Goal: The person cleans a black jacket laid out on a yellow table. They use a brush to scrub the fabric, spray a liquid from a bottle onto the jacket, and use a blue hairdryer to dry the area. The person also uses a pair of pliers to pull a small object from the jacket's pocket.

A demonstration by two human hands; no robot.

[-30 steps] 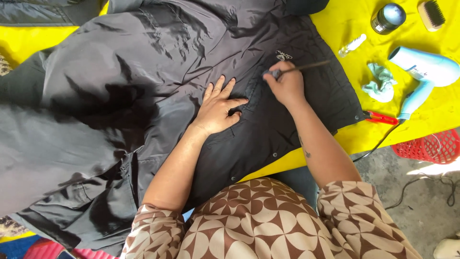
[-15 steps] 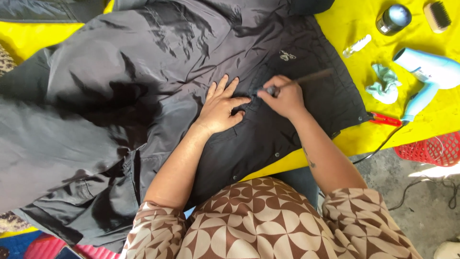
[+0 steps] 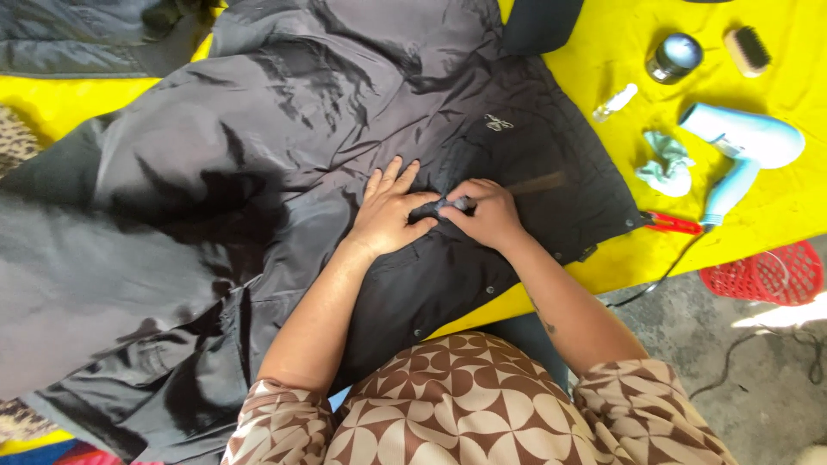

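I judge the step to be spot work on the dark jacket (image 3: 284, 198) spread over the yellow cloth (image 3: 775, 215): left hand (image 3: 389, 213) flat, open, bracing fabric; right hand (image 3: 489, 213) gripping a thin tool (image 3: 538, 182); next move needs steady tension.

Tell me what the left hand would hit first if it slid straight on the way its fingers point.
The left hand lies flat on the dark jacket, fingers pointing up and slightly right. Going on, it would probably only cross more jacket fabric; nothing else lies in that line as far as the picture shows.
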